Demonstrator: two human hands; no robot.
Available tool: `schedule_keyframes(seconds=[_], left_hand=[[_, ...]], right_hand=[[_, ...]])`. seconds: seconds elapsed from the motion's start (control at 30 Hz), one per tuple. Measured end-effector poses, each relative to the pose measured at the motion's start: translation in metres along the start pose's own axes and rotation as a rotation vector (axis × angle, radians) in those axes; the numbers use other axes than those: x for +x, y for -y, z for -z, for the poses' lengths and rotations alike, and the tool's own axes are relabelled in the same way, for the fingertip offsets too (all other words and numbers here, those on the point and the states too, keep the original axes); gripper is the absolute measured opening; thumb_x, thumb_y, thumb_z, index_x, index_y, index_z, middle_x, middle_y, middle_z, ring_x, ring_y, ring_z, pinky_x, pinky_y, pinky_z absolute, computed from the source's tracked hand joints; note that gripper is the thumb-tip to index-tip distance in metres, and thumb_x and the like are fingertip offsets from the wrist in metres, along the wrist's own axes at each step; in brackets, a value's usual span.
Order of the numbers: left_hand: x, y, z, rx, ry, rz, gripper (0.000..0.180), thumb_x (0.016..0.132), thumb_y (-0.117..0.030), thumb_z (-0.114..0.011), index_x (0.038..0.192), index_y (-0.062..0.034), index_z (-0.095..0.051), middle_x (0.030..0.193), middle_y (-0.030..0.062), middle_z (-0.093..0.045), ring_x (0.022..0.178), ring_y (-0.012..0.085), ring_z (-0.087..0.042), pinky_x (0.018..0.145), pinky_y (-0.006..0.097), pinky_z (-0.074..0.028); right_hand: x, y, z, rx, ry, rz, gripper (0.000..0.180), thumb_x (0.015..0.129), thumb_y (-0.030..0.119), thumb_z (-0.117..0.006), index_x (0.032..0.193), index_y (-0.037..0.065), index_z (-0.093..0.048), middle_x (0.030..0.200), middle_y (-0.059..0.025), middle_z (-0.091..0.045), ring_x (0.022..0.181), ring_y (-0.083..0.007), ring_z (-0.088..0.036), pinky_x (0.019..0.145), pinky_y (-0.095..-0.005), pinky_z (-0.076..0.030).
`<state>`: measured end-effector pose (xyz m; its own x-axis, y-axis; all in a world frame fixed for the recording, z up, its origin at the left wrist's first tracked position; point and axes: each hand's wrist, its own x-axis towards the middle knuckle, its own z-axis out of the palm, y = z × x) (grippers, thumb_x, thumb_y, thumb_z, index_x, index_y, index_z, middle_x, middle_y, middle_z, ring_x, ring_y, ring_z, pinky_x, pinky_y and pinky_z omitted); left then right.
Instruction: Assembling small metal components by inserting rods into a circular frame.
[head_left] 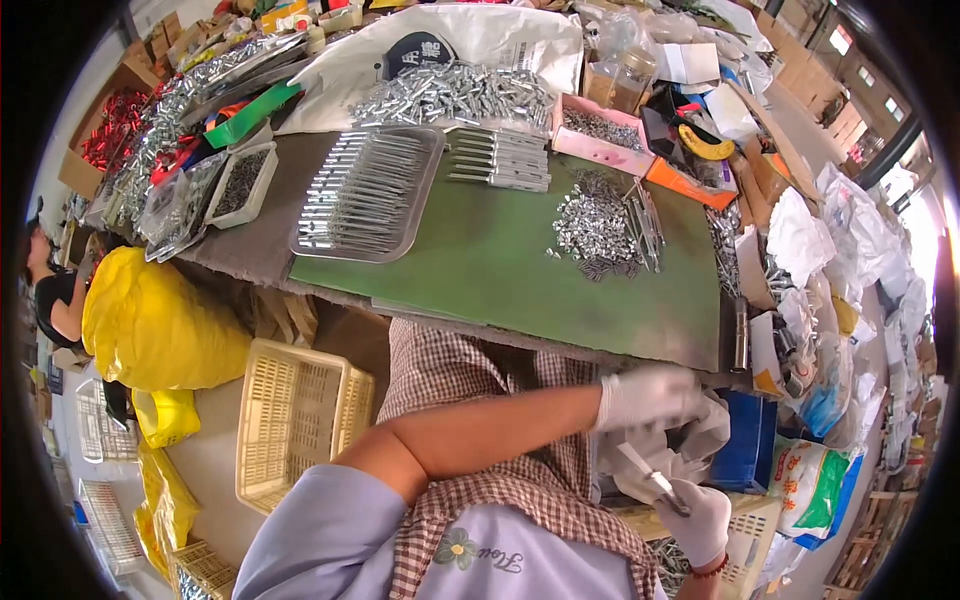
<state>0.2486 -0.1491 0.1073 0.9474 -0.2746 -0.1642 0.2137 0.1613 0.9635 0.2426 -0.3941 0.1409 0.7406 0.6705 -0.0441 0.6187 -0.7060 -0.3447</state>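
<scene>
My left hand point(655, 396), in a white glove, reaches across my body to the right, just below the table's front edge. Motion smears its fingers, so I cannot tell whether it holds anything. Lower down, my right hand point(697, 520), also gloved in white, is closed around a slim silver metal piece point(662, 486) with a flat, pale end pointing up and left. Behind the hands, crumpled greyish plastic point(640, 460) lines a pale crate point(750, 545). Metal parts point(668, 560) show in the crate beside my right wrist.
The green-topped table point(480, 270) carries a metal tray point(400, 245) of slim metal pieces, a row of similar pieces point(515, 160), and a pile of small parts point(595, 225). A yellow basket point(300, 420) stands left of my lap, a blue box point(742, 440) right. Another person point(60, 300) is far left.
</scene>
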Motion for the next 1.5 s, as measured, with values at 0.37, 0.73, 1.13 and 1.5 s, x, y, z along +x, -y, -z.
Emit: schedule_keyframes(seconds=[0.37, 0.73, 1.13, 1.5], left_hand=[[-0.025, 0.13, -0.022, -0.81, 0.323, 0.171, 0.047, 0.097, -0.052, -0.046, 0.119, -0.0103, -0.054, 0.09, -0.0017, -0.062, 0.063, 0.0035, -0.053, 0.046, 0.018, -0.035], [-0.031, 0.115, -0.012, -1.076, -0.071, 0.078, 0.025, 0.1, -0.031, -0.05, 0.107, -0.0092, -0.06, 0.091, 0.0001, -0.061, 0.078, 0.0092, -0.061, 0.067, 0.022, -0.053], [-0.071, 0.131, 0.005, -0.989, -0.005, 0.044, 0.026, 0.097, -0.017, -0.054, 0.119, -0.0045, -0.051, 0.098, 0.005, -0.062, 0.088, 0.0137, -0.063, 0.078, 0.034, -0.059], [-0.07, 0.163, -0.002, -0.969, 0.047, 0.276, 0.027, 0.094, -0.029, -0.057, 0.106, -0.0059, -0.063, 0.086, 0.002, -0.066, 0.073, 0.0119, -0.063, 0.063, 0.031, -0.056]], right_hand=[[0.056, 0.039, -0.022, 0.043, -0.123, 0.226, 0.035, 0.076, 0.019, -0.068, 0.109, 0.01, -0.061, 0.092, -0.0102, -0.063, 0.078, -0.0304, -0.061, 0.067, -0.0396, -0.048], [0.055, 0.067, -0.04, -0.032, -0.074, 0.611, 0.034, 0.066, 0.012, -0.068, 0.1, 0.009, -0.065, 0.104, -0.0084, -0.06, 0.104, -0.0297, -0.056, 0.093, -0.0442, -0.041], [-0.136, -0.282, -0.097, 0.395, -1.031, -0.643, 0.035, 0.093, 0.007, -0.051, 0.127, 0.0, -0.055, 0.131, -0.01, -0.054, 0.107, -0.0223, -0.058, 0.099, -0.032, -0.042], [0.07, -0.275, -0.105, 0.659, -0.73, -0.364, 0.036, 0.094, 0.012, -0.051, 0.127, 0.0, -0.056, 0.129, -0.0103, -0.055, 0.106, -0.0227, -0.058, 0.097, -0.0329, -0.043]])
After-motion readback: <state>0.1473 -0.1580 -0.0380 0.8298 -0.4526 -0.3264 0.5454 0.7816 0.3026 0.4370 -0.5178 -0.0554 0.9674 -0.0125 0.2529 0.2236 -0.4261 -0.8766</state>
